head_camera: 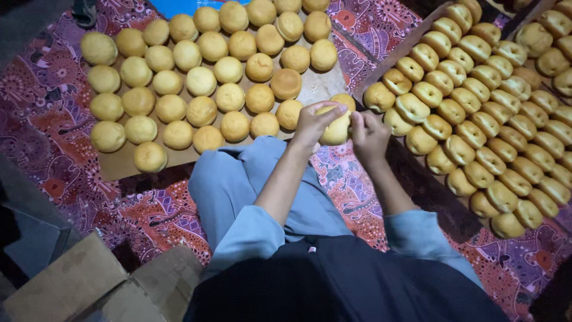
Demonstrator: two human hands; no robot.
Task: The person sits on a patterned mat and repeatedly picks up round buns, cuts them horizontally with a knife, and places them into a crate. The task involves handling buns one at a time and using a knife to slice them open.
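Note:
My left hand [314, 122] and my right hand [368, 136] both grip one round yellow bun [336, 129], held between them above the patterned cloth. My left fingers curl over its top edge; my right fingers press its right side. Just beyond the bun lies a flat brown cardboard sheet [128, 164] covered with several rows of round buns [202, 80]. To the right a wooden tray [398, 55] holds many more buns [476, 101] with darker tops and a pale seam.
A purple and orange patterned cloth [56, 128] covers the floor. My bent knee in light blue fabric [238, 179] sits left of my arms. Brown cardboard boxes [89, 286] stand at the lower left. Another tray of buns [548, 42] lies at the far right.

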